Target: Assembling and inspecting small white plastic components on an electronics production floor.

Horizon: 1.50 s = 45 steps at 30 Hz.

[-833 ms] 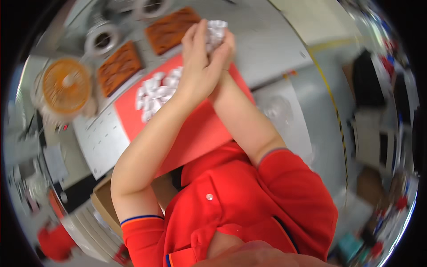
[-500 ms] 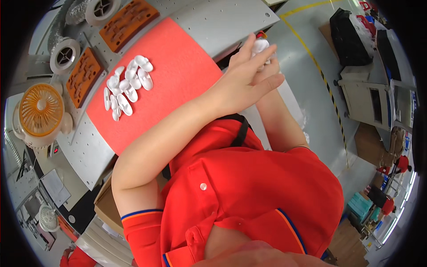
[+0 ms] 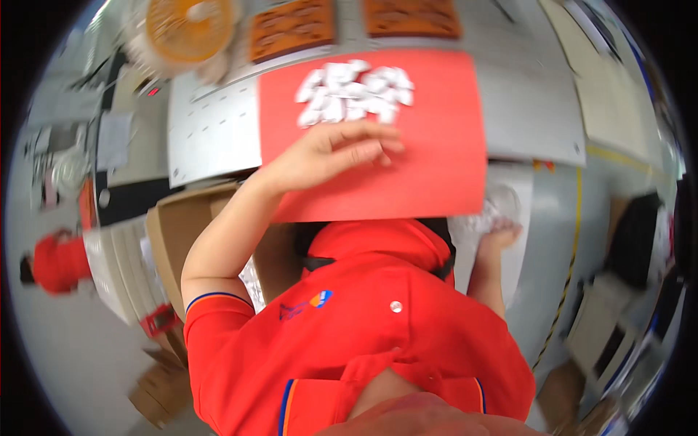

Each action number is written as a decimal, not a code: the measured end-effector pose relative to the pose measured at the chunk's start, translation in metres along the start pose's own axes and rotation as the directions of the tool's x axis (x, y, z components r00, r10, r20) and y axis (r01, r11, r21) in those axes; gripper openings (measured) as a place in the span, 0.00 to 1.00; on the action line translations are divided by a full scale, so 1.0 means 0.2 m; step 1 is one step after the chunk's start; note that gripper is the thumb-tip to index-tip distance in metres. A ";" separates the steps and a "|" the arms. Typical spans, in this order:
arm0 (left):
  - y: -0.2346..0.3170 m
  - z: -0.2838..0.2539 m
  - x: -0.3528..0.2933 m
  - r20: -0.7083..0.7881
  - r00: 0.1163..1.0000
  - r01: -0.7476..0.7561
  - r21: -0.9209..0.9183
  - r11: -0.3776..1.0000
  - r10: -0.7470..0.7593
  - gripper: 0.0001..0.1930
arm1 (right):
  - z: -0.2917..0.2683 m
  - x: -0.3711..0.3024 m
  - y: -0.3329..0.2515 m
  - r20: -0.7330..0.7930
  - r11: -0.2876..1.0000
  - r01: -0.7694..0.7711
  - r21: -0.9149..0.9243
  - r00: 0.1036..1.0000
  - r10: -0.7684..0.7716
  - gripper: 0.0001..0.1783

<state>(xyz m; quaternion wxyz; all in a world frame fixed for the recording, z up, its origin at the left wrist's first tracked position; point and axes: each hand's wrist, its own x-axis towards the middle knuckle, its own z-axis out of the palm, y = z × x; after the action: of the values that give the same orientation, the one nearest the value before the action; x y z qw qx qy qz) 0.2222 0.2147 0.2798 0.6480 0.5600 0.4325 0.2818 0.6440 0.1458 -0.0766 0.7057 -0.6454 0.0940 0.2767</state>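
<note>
Small white oval plastic pieces (image 3: pixel 354 93) lie in a loose cluster on a red mat (image 3: pixel 429 174) on the metal bench. My left hand (image 3: pixel 338 151) hovers over the mat just on the near side of the cluster. Its fingers are loosely bent and spread from the thumb, and nothing shows between them. Low at the right, beyond the mat's edge, my right hand (image 3: pixel 502 236) is next to clear plastic bagging (image 3: pixel 500 206) in a white-lined container. Motion blurs its fingers, so whether it holds anything is unclear.
Two orange-brown fixture blocks (image 3: pixel 292 29) (image 3: pixel 412 17) stand behind the mat. An orange-and-white fan (image 3: pixel 190 29) is at the far left. An open cardboard box (image 3: pixel 178 229) sits left of my lap. Another person in red (image 3: pixel 59 261) is at the left.
My hands have parted: the left came from the right side to the mat, while the right stays low by the bagging. My view has swung left, and more white pieces seem to lie on the mat.
</note>
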 end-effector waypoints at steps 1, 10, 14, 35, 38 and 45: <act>-0.02 -0.11 -0.07 -0.144 0.989 -0.017 0.021 1.000 0.020 0.16 | 0.22 -0.27 -0.24 0.057 0.992 0.099 -0.082 0.994 -0.094 0.25; -0.17 -0.46 0.01 -0.617 0.761 0.140 0.459 0.877 0.201 0.14 | 1.12 -1.21 -0.86 0.995 0.671 0.739 0.065 0.000 -0.096 0.11; -0.19 -0.50 0.14 -0.487 0.830 0.145 0.658 0.739 0.271 0.13 | 1.39 -1.38 -0.81 0.973 0.531 0.839 0.115 -0.204 0.112 0.08; -0.25 -0.80 0.10 -0.621 0.742 -0.071 0.300 0.951 0.251 0.12 | 1.76 -1.43 -0.83 0.281 0.141 0.355 0.924 -0.881 0.380 0.12; -0.29 -0.79 0.09 -0.350 0.727 -0.102 0.795 0.598 0.590 0.08 | 1.78 -1.42 -0.79 0.310 0.148 0.387 0.910 -0.873 0.376 0.12; -0.24 -0.88 0.25 -0.388 0.644 -0.243 0.714 0.656 0.660 0.07 | 1.88 -1.56 -0.63 0.800 0.272 0.781 0.562 -0.597 0.061 0.08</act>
<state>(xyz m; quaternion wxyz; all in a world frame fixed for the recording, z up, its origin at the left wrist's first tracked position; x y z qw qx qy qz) 0.0851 0.3320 0.2221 0.1553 0.7041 0.5203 0.4576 0.3659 0.4226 0.2402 0.2661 -0.2764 -0.8982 0.2145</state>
